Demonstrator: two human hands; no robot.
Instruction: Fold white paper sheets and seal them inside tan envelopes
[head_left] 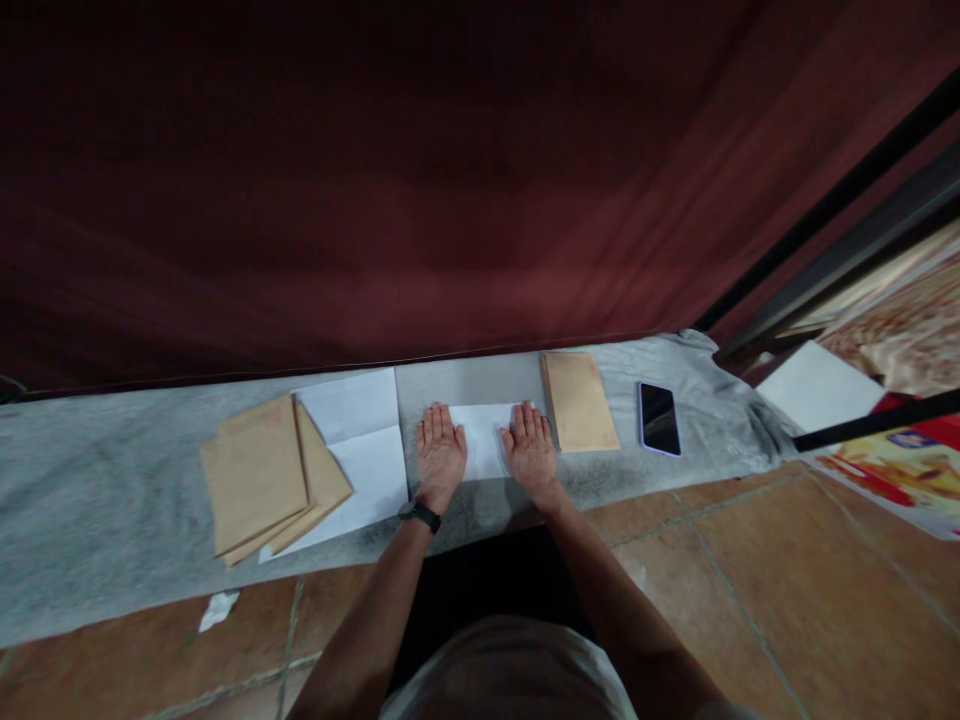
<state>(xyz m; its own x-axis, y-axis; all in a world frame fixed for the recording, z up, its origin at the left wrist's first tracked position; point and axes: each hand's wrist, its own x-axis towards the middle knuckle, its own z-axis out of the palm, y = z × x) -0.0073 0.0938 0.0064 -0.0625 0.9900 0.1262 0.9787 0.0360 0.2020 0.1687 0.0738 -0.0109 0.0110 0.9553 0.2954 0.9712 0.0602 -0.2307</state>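
A folded sheet of white paper [481, 440] lies flat on the grey cloth in front of me. My left hand [440, 450] rests on its left end, palm down, fingers stretched out. On the right end lies my right hand [531, 445], also flat with the fingers straight. Left of my hands, larger white sheets [371, 455] with a crease across them lie partly under several brown envelopes [259, 470]. Just right of my right hand is a small stack of brown envelopes [581, 402].
The grey cloth [97, 500] covers a long narrow surface against a dark red fabric [450, 200]. A phone [660, 418] lies to the right. Crumpled white paper [219, 609] is on the tiled floor [720, 560]. Dark bars [847, 230] and a printed box [900, 465] stand at far right.
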